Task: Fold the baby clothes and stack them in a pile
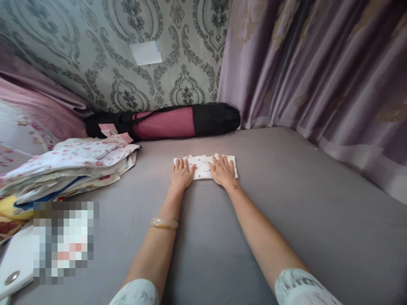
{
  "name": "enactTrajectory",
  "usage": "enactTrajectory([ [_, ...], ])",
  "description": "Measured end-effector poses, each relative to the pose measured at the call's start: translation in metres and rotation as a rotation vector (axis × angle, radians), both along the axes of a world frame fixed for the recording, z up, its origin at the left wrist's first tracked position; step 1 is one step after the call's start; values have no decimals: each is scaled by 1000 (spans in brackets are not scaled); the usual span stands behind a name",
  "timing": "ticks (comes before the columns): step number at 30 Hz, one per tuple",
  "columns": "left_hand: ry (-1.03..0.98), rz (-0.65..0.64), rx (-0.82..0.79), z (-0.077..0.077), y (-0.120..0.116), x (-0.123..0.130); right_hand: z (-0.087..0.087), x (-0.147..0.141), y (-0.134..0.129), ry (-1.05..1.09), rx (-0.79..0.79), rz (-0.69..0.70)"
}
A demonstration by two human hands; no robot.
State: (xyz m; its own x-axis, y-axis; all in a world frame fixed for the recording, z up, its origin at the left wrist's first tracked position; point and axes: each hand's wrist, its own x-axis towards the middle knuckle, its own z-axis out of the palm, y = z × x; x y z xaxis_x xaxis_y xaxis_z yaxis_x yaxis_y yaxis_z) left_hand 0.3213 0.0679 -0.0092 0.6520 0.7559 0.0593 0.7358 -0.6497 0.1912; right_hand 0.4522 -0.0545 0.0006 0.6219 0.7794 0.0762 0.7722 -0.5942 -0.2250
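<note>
A small white cloth garment [201, 171] with a scattered print lies folded into a flat rectangle on the grey sheet. Flat on its left end rests my left hand [182, 173], fingers stretched out and pointing away from me. My right hand [223, 170] presses on the other end with its fingers spread. Neither hand grips the cloth; both palms cover part of it. The middle strip between my thumbs shows. What exact kind of garment it is, I cannot make out.
To the left is a pile of clothes [76, 163], its top piece white with pink print. A black and pink rolled bag [165, 122] lies along the patterned wall. Purple curtains [286, 63] hang at the right. A white object [19, 258] sits at lower left beside a blurred-out patch.
</note>
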Motion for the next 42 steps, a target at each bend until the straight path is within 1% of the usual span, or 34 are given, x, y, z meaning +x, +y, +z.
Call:
enactTrajectory([
  [2, -2, 0, -12, 1, 0, 0, 1, 1, -1, 9, -8, 3],
  [5, -46, 9, -16, 6, -1, -1, 7, 0, 1, 18, -3, -2],
  [7, -143, 24, 9, 11, 1, -3, 11, -5, 4, -5, 38, 22],
  [9, -286, 43, 19, 16, 6, -6, 12, -11, 9, -29, 75, 90],
  [12, -486, 85, -70, 19, 17, -13, 6, -19, 16, -1, 49, 165],
  [15, -645, 120, -186, 17, 29, -20, 0, -21, 18, 31, 4, 165],
  [17, -758, 133, -234, 14, 35, -23, 0, -20, 18, 35, -18, 167],
  [20, -891, 149, -292, 11, 38, -25, 8, -21, 23, 36, -71, 156],
  [22, -931, 159, -327, 11, 39, -25, 13, -26, 31, 2, -62, 149],
  [24, -951, 171, -354, 11, 39, -24, 14, -33, 40, -34, -17, 166],
  [28, -977, 192, -392, 12, 39, -24, 5, -45, 51, -43, 34, 180],
  [32, -1013, 220, -416, 12, 39, -25, -1, -46, 51, -68, 49, 184],
  [37, -1013, 223, -432, 11, 40, -24, 7, -44, 55, -36, -6, 181],
  [39, -1011, 225, -432, 10, 41, -23, 9, -48, 61, -41, 12, 192],
  [42, -1006, 231, -424, 9, 43, -24, 7, -57, 68, -52, 41, 236],
])
